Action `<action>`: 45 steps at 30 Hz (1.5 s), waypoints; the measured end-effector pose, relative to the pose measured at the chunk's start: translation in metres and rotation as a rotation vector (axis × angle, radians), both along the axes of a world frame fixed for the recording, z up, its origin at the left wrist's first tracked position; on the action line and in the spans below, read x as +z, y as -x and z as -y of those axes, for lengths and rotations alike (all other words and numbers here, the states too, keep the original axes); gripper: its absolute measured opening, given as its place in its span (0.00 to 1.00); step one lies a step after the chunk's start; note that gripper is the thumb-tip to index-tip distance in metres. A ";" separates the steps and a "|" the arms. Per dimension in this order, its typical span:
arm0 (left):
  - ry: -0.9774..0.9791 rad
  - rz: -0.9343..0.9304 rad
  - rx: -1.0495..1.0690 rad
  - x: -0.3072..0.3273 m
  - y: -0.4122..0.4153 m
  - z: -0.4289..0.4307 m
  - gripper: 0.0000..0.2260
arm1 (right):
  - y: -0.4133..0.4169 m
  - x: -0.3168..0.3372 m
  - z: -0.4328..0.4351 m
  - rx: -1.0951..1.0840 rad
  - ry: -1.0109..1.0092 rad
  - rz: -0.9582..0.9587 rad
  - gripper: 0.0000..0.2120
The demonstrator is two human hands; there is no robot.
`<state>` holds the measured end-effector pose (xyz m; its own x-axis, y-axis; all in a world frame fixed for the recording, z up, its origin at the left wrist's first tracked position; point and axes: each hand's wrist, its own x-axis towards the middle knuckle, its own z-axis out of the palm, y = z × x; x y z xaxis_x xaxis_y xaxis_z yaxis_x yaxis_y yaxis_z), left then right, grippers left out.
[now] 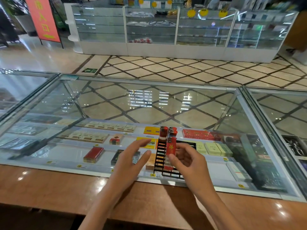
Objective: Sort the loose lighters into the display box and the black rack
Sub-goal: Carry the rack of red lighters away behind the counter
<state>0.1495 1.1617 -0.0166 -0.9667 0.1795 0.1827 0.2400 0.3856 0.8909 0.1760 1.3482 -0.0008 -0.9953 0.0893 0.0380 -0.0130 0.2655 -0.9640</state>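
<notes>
A black grid rack stands on the glass counter top, just in front of me. Red lighters stand upright in its far slots. My right hand pinches a red lighter between thumb and fingers, holding it upright over the rack's near slots. My left hand hovers just left of the rack with fingers spread and relaxed, holding nothing. No display box is in view.
The glass counter covers shelves of cigarette packs. A brown wooden ledge runs along the near edge. Glass showcases stand across the tiled floor, and a red sign stands at the far left.
</notes>
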 end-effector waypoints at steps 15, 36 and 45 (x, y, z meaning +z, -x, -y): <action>0.601 -0.279 -0.047 -0.043 -0.002 0.026 0.18 | 0.023 0.018 -0.003 -0.036 -0.115 -0.187 0.06; 0.595 -0.267 -0.022 -0.044 -0.002 0.027 0.18 | 0.055 0.002 0.011 -0.075 -0.664 -0.579 0.12; 0.598 -0.255 -0.025 -0.042 -0.002 0.026 0.18 | 0.059 -0.010 0.014 -0.150 -0.798 -0.705 0.19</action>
